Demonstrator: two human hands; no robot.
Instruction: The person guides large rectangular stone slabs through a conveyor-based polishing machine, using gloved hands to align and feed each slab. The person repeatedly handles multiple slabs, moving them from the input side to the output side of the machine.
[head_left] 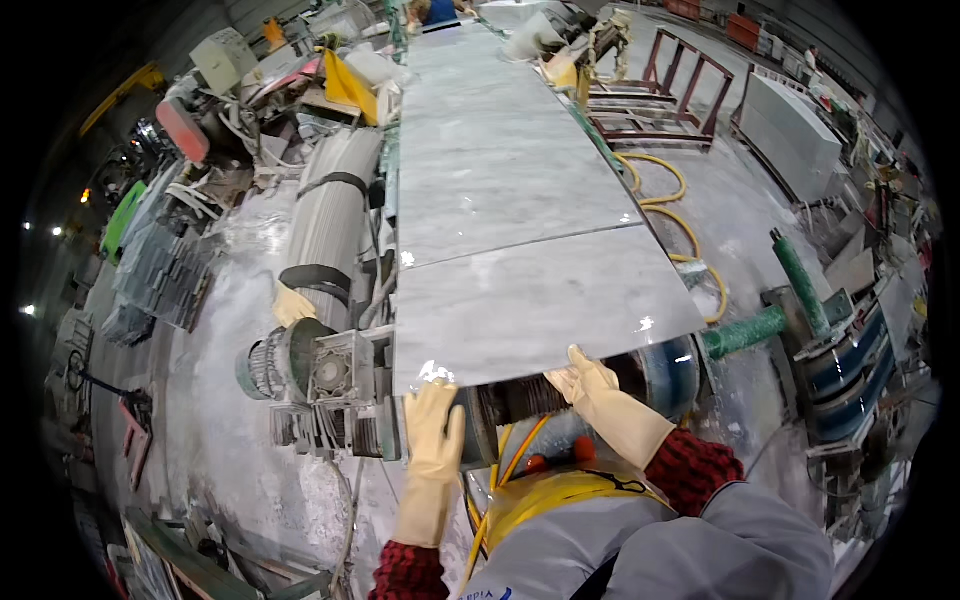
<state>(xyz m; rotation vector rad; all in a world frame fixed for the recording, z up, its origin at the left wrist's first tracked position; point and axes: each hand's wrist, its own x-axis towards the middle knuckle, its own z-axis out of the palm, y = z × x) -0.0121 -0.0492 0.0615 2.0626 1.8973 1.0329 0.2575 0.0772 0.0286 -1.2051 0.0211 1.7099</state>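
Observation:
A grey-veined, wet-looking stone slab [540,300] lies flat in front of me on a roller conveyor [530,400]. Behind it, a thin seam away, a longer slab [490,150] of the same stone stretches off. My left hand [433,425], in a cream rubber glove, is at the slab's near left corner with its fingers stretched out flat. Along the near edge further right, my right hand [590,387], gloved alike, has its fingers extended and thumb raised; whether its fingertips touch the underside cannot be made out. Neither hand is closed around anything.
Left of the conveyor sit a motor with gearbox [300,362], a loose cream glove [293,305] and a ribbed grey cover [328,210]. A yellow hose [690,235] loops on the right floor near a maroon rack [665,95] and green pipe [745,332]. Someone in blue [440,12] is at the far end.

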